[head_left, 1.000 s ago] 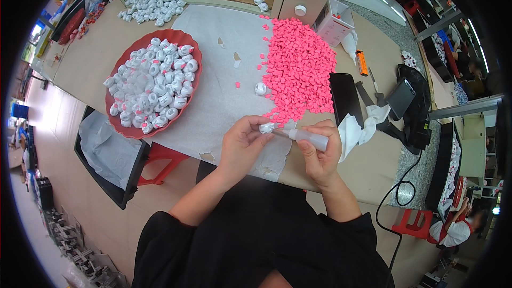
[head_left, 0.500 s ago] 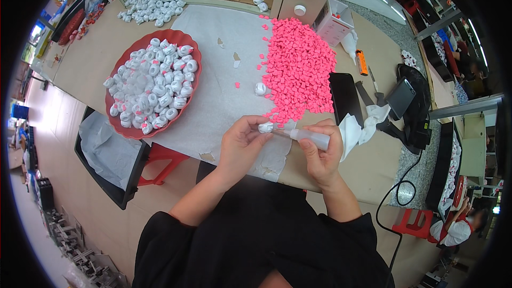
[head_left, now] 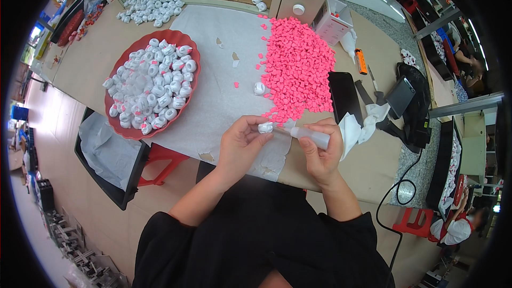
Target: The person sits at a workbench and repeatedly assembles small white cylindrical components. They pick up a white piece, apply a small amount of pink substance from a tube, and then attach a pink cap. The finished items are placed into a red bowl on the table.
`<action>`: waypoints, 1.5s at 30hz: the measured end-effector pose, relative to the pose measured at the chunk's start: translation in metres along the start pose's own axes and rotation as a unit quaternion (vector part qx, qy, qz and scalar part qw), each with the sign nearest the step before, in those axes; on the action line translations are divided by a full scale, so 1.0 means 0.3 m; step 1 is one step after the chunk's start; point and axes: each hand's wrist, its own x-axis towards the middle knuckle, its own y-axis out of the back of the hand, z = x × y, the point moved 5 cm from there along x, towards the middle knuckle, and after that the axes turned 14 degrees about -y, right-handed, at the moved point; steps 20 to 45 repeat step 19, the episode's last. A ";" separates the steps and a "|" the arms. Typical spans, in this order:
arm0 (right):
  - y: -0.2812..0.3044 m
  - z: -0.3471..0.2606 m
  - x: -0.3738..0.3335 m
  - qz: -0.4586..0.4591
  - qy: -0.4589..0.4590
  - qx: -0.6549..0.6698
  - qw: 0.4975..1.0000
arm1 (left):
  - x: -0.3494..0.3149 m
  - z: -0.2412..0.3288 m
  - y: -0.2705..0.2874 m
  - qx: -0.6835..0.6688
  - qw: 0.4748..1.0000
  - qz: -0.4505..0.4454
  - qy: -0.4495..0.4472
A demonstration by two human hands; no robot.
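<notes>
Between the thumb and fingers of my left hand (head_left: 242,143) is a small white rounded piece (head_left: 265,127). My right hand (head_left: 323,154) is wrapped round a translucent squeeze bottle (head_left: 313,137), tilted so that its thin nozzle points left at the white piece. Whether the tip touches the piece I cannot tell. Just beyond my hands spreads a heap of small pink pieces (head_left: 298,69). A single white piece (head_left: 260,88) rests at the heap's left edge. To the left, a red scalloped tray (head_left: 195,77) is heaped with white pieces, some with pink bits on them.
White paper (head_left: 213,96) covers part of the table. More white pieces (head_left: 154,1) lie at the back left. Right of the heap are a black phone (head_left: 345,96), crumpled tissue (head_left: 350,132), an orange lighter-like object (head_left: 361,62) and a white box (head_left: 332,21). A black bin (head_left: 109,154) stands at the left.
The white piece in my left fingers has turned slightly, and the bottle's nozzle has shifted a little. Both hands stay almost where they were.
</notes>
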 end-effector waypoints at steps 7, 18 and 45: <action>-0.002 0.006 -0.002 -0.003 -0.011 0.012 1.000 | 0.001 0.002 -0.001 0.011 1.000 -0.003 0.003; 0.068 0.101 0.036 0.057 -0.254 0.446 0.857 | -0.003 -0.014 0.003 0.013 1.000 -0.008 0.008; 0.087 0.151 0.034 0.070 -0.285 0.467 0.834 | -0.001 -0.013 -0.002 0.020 1.000 -0.013 0.007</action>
